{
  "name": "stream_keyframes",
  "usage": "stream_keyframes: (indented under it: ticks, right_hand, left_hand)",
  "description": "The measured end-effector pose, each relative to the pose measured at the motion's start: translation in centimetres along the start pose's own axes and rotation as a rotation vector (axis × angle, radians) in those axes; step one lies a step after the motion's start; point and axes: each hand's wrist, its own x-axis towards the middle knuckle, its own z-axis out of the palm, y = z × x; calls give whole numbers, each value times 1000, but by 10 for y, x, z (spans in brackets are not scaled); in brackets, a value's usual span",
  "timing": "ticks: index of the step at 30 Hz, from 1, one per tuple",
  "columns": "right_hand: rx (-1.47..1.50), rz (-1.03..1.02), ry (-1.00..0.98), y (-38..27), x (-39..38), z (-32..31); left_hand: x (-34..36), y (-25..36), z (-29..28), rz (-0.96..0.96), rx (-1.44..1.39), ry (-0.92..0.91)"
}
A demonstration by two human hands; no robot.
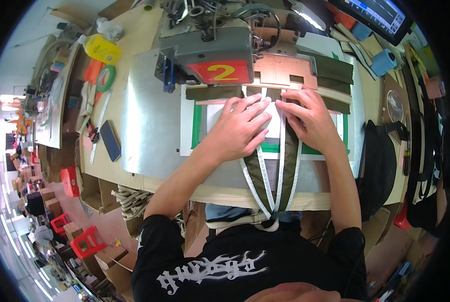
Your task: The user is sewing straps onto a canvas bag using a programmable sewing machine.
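My left hand [241, 127] lies palm down with its fingers apart, over the upper part of a dark green strap with white edging [256, 173]. My right hand [309, 117] rests on a second dark green, white-edged strap [289, 146], its fingers spread and bent at the tips. Both straps run down over the table edge and come together near my lap. Their upper ends reach a copper-coloured clamp plate [280, 70] under the grey sewing machine head [210, 55]. Dark green fabric bands [330, 73] extend sideways by the plate. The fingers partly hide the strap ends.
A white template with green tape edges [200, 126] lies beneath my hands on a metal plate [149, 121]. Leftward are a phone [109, 140], a green tape roll [105, 78] and a yellow bottle [100, 49]. Blue thread cones [384, 62] and a black bag [377, 168] are at right.
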Motion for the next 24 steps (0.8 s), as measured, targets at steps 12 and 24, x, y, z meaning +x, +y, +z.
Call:
stream_keyframes:
  ticks: [12, 24]
  right_hand:
    - [99, 114, 105, -9, -9, -32]
    - [-103, 393, 53, -39, -26, 1]
  left_hand:
    - [-49, 25, -35, -167, -282, 132]
    - [-20, 40, 4, -409, -292, 266]
